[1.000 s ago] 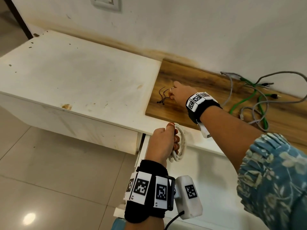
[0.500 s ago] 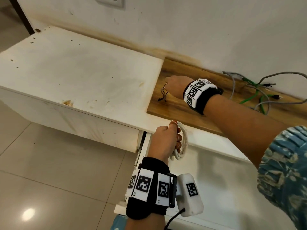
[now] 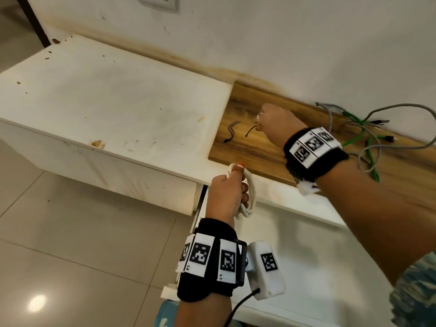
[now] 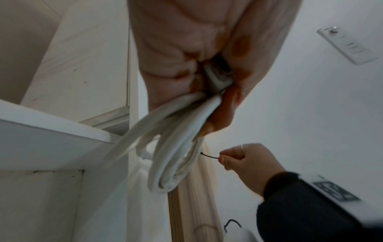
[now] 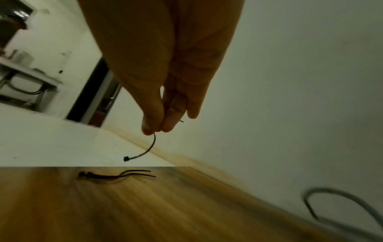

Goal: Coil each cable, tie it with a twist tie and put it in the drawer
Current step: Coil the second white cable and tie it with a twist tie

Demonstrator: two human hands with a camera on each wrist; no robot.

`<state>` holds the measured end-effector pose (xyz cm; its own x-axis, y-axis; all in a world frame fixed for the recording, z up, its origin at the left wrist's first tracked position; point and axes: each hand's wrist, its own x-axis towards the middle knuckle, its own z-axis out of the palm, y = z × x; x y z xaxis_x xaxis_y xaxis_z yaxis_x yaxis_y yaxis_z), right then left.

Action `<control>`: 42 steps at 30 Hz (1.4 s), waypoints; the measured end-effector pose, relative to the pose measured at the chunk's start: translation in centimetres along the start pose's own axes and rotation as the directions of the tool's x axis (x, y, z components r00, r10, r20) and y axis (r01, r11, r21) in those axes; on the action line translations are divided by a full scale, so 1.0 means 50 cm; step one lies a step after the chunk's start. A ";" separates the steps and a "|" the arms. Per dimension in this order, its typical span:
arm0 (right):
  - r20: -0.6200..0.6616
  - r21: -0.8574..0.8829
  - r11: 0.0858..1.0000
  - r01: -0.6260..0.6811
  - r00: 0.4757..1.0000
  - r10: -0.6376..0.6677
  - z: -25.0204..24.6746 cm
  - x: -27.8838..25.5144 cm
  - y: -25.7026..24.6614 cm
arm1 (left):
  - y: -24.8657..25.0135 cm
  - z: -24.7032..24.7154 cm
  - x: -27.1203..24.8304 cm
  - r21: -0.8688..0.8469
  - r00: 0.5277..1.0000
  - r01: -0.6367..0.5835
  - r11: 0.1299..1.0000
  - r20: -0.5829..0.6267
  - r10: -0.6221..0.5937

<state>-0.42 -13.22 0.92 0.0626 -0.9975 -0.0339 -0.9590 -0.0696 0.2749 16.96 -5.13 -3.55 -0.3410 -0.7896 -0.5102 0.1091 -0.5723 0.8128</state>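
Note:
My left hand [image 3: 226, 192] grips a coiled white cable [image 3: 250, 197] in front of the cabinet's front edge; the left wrist view shows the coil [image 4: 176, 147] hanging from the curled fingers. Above the wooden board [image 3: 254, 149], my right hand [image 3: 273, 123] pinches one black tie [image 3: 250, 131] between thumb and fingers, its head dangling free [image 5: 143, 152]. Two more black ties [image 3: 231, 133] lie on the board's left end [image 5: 116, 175]. A gap of the open drawer [image 3: 198, 208] shows under the top, just left of my left hand.
Grey and green cables [image 3: 368, 138] lie tangled on the board's right part against the wall. A white cabinet top [image 3: 113, 109] stretches to the left. Tiled floor [image 3: 70, 244] is below, and a wall switch plate [image 3: 160, 3] sits high up.
My right hand has lifted one black tie off the board and drawn back to the right, leaving the other ties lying there. The left hand still holds the white coil.

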 end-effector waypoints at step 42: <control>0.429 0.899 -0.380 -0.220 0.624 0.653 0.112 -0.517 -0.047 | -0.125 0.205 -0.062 0.192 0.939 0.066 0.979 0.320 -0.126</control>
<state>-1.33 12.83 -4.22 -0.7056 -0.6617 -0.2537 0.1022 0.2593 -0.9604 7.76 3.17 -4.14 -0.6327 -0.5987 -0.4912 -0.0949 -0.5695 0.8165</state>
